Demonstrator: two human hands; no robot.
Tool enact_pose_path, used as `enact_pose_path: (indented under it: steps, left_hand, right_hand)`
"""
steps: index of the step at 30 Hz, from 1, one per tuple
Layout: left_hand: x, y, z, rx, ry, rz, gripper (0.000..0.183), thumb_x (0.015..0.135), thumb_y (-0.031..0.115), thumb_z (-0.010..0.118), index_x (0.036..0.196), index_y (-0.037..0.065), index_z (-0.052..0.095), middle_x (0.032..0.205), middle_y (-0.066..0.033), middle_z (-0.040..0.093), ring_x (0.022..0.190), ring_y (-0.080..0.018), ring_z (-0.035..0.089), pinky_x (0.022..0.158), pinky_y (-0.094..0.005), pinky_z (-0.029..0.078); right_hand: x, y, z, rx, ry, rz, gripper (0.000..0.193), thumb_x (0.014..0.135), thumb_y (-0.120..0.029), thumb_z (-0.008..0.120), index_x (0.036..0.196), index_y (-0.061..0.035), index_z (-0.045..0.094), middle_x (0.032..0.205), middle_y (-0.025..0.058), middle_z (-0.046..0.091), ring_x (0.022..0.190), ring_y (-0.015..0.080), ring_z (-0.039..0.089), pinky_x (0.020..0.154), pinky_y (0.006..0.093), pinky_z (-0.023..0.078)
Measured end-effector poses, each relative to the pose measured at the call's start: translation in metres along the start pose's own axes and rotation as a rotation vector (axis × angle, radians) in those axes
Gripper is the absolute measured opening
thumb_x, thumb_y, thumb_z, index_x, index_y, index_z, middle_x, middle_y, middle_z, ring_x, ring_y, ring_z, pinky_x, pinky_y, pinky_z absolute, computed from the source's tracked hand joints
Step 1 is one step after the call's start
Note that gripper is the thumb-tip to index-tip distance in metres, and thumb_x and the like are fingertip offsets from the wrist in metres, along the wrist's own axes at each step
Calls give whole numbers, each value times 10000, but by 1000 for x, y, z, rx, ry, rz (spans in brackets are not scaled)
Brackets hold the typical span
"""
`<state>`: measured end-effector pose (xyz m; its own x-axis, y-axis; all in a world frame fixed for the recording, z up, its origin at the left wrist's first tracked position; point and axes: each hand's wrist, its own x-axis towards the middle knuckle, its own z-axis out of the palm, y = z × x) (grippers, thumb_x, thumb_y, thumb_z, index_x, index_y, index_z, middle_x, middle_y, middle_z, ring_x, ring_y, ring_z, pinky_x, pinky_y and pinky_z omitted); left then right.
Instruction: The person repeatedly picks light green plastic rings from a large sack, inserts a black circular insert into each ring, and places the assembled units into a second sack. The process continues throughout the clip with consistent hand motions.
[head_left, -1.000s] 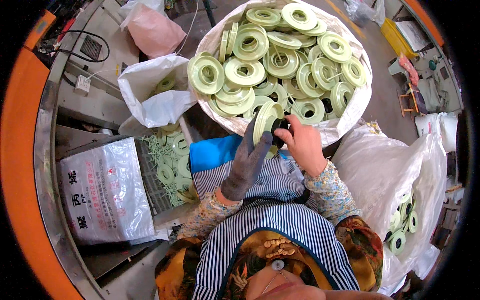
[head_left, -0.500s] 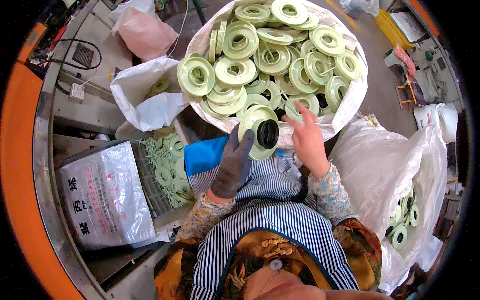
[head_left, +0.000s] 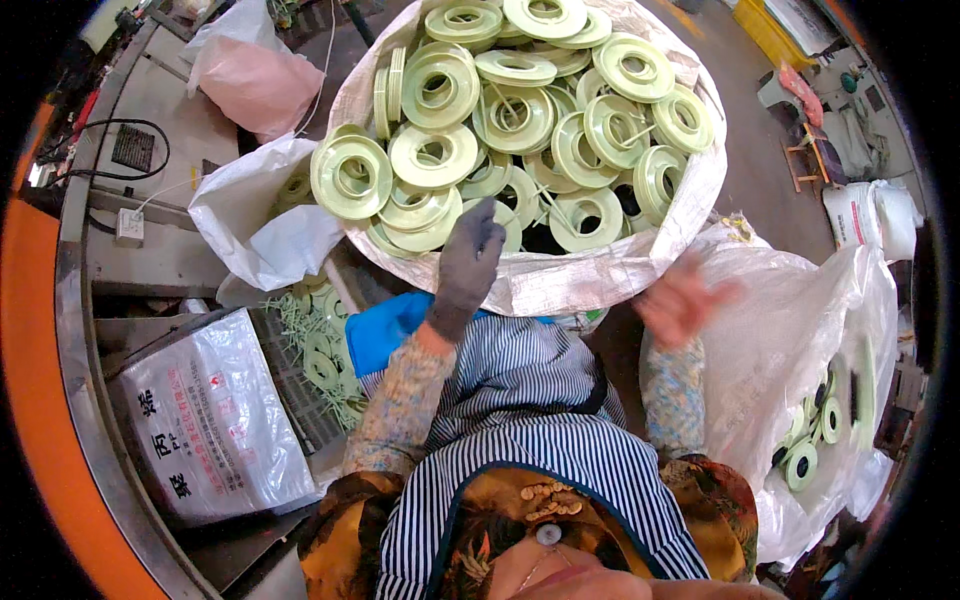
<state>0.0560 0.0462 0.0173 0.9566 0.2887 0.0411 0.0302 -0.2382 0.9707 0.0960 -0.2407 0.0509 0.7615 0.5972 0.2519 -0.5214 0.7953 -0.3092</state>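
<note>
My left hand, in a dark grey glove, is over the near rim of a large white woven sack. Its bunched fingers are beside a pale green flanged ring; whether they grip anything is hidden. My bare right hand is smeared by motion, fingers spread and nothing in them, at the sack's right edge. Many similar rings fill that sack. Over the white sack on the right, a blurred green disc with a dark middle appears edge-on, above several rings with black parts.
At left, a tray holds green rings and thin offcuts, beside a printed plastic bag. A small white sack and a pink bag stand behind. An orange-edged machine frame borders the left; a yellow crate is far right.
The green ring with its black insert has left my hands. My left hand has moved forward to the large sack's rim; my right has swung right, toward the right sack, where a blurred disc now appears.
</note>
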Motion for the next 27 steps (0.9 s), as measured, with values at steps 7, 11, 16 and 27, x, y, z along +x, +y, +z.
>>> enact_pose_path:
  steps: [7, 11, 16, 27]
  left_hand:
    - [64, -39, 26, 1291, -453, 424, 436, 867, 128, 538, 1302, 157, 555, 1144, -107, 592, 1146, -296, 537, 912, -408, 480]
    - [68, -22, 25, 1516, -441, 379, 453, 866, 171, 547, 1317, 187, 504, 1133, -53, 601, 1079, -255, 557, 873, -404, 484]
    - [47, -7, -10, 1291, -351, 427, 200, 767, 141, 623, 964, 176, 630, 996, -49, 575, 997, -257, 575, 755, -360, 524]
    - [-3, 25, -80, 649, 26, 325, 352, 794, 202, 702, 1087, 45, 588, 980, -159, 619, 904, -346, 630, 753, -419, 517]
  right_hand:
    - [104, 106, -136, -2477, -521, 718, 224, 906, -196, 572, 915, -1, 682, 930, 150, 691, 829, 340, 675, 719, 393, 542]
    - [111, 141, -195, -2478, -577, 907, 223, 890, -199, 580, 926, -8, 687, 945, 157, 690, 847, 344, 672, 735, 403, 539]
    - [103, 155, -243, -2419, -533, 1067, 225, 870, -203, 589, 940, -16, 693, 964, 166, 688, 870, 348, 669, 755, 416, 536]
    - [98, 151, -280, -2301, -515, 1112, 249, 825, -213, 610, 970, -35, 707, 1007, 186, 683, 921, 357, 660, 798, 444, 528]
